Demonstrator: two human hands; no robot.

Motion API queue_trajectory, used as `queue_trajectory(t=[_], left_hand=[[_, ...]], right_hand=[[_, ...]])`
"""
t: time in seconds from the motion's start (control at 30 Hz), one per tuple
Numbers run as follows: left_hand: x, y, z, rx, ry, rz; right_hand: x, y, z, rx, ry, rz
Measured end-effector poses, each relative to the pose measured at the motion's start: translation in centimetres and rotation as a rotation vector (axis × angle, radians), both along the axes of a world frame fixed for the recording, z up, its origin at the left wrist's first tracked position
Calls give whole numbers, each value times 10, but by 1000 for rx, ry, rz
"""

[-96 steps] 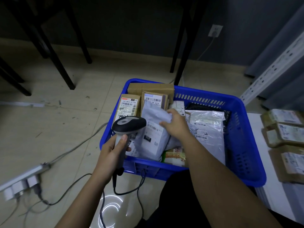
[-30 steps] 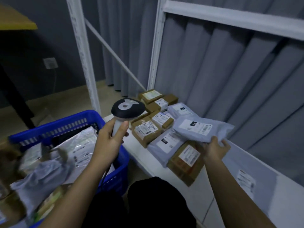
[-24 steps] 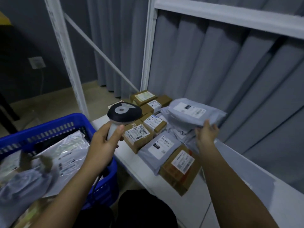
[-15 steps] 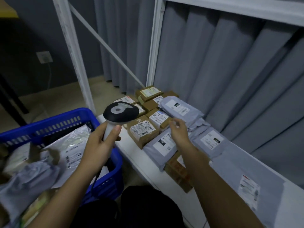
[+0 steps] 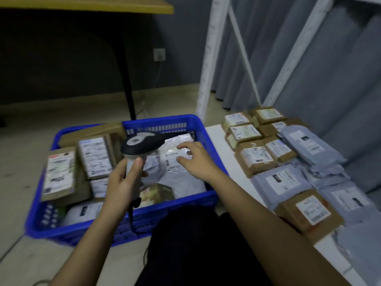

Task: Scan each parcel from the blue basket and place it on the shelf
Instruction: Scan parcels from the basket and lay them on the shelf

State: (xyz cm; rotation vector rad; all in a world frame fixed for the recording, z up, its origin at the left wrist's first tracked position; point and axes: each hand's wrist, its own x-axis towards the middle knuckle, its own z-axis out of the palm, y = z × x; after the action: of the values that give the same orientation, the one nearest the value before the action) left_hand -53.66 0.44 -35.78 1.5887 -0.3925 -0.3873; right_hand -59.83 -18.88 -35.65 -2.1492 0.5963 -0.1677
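The blue basket [image 5: 51, 231] stands on the floor in front of me, filled with brown boxes [image 5: 58, 174] and plastic mailers. My left hand [image 5: 121, 182] grips the handle of a black and grey barcode scanner [image 5: 142, 142] held over the basket. My right hand [image 5: 195, 159] hovers with fingers spread over a clear silvery plastic mailer [image 5: 181, 178] at the basket's right side, holding nothing. The low white shelf [image 5: 218, 139] to the right carries several labelled brown boxes [image 5: 255, 157] and grey mailers [image 5: 282, 180].
White shelf uprights [image 5: 210, 58] and a diagonal brace rise behind the shelf, with a grey curtain behind them. A table with a yellow top [image 5: 86, 5] and a black leg [image 5: 127, 83] stands beyond the basket. A wall socket [image 5: 159, 54] is on the dark wall.
My right hand let go of the grey mailer on the shelf and swung left, empty, over the basket. My view turned back from the shelf toward the basket. The scanner stays in my left hand.
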Motion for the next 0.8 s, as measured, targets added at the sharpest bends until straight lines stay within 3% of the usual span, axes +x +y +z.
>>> queue_trajectory(t=[0.23, 0.3, 0.4, 0.57, 0.8], left_hand=[[33, 87, -36, 25, 147, 270], [38, 101, -47, 52, 178, 325], [41, 112, -58, 88, 189, 317], [47, 116, -64, 91, 188, 300], [53, 117, -74, 113, 210, 271]], right_hand=[[90, 74, -50, -42, 273, 265], [103, 83, -68, -138, 371, 306], [116, 85, -85, -351, 459, 376], [137, 93, -103, -483, 570, 477], [143, 74, -99, -436, 482, 226]])
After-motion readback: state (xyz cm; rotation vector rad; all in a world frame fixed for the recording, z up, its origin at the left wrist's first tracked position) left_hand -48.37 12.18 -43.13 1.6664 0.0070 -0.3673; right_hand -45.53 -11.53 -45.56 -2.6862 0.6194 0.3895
